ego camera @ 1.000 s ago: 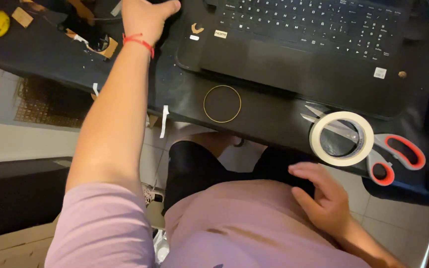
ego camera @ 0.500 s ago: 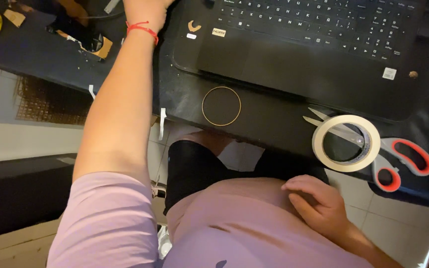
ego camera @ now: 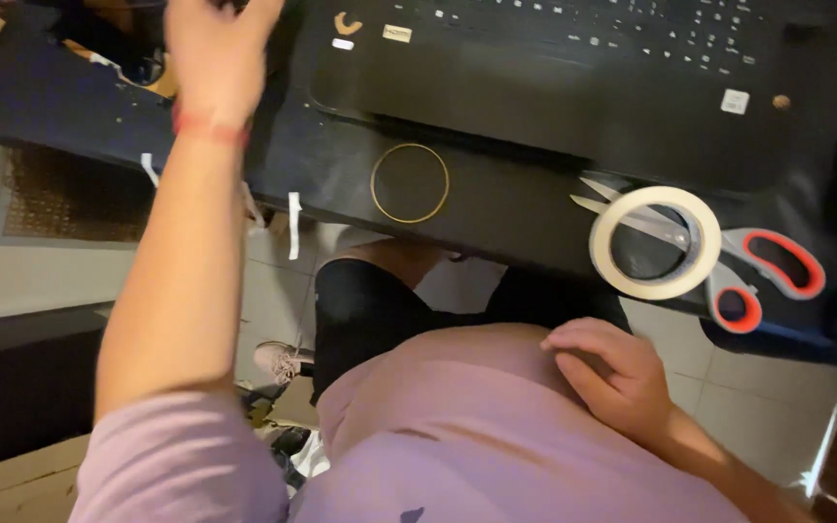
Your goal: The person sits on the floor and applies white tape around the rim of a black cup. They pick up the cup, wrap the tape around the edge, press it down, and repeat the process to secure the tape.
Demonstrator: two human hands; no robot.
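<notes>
A white tape roll [ego camera: 655, 242] lies flat on grey-and-red scissors [ego camera: 728, 261], desk edge.

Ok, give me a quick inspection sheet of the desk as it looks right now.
Surface: dark desk, small pale specks at its left end.
Job's things: left hand reaches to the desk's far left; what it touches is cut off.
Clutter: laptop, thin ring, tape roll lying over scissors with red-and-grey handles, white tape strips hanging off the edge.
Grippers: left hand extended, blurred; right hand rests on the pink shirt, holding nothing.
Cables: nothing seen.
Surroundings: tiled floor, shoe below.
</notes>
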